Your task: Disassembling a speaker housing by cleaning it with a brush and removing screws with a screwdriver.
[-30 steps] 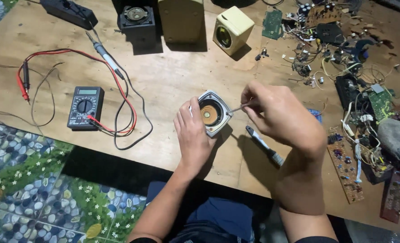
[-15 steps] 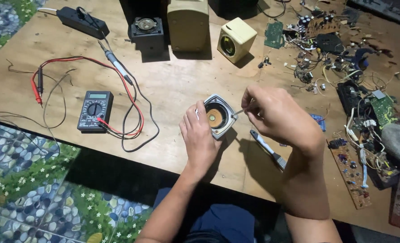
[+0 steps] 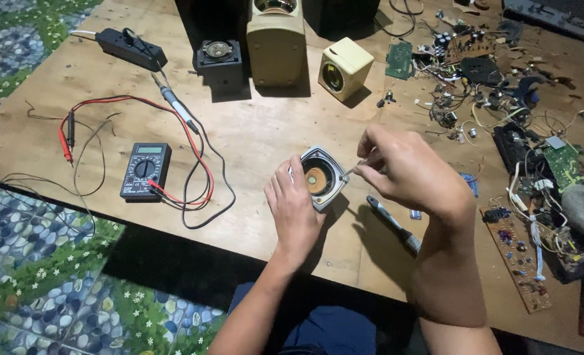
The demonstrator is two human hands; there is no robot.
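Currently left hand [image 3: 296, 209] clamps the small speaker driver [image 3: 321, 176] near the table's front edge by its stiff frame, right hand [image 3: 407, 169] pinching a thin probe [image 3: 352, 169]; cone's fragile.

Both forearms are bare — no sleeves, watch or rings in view — and dark blue cloth covers the lap.

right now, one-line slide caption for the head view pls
Left hand steadies a small square speaker driver on a plywood table while the right hand probes it with a thin tool.
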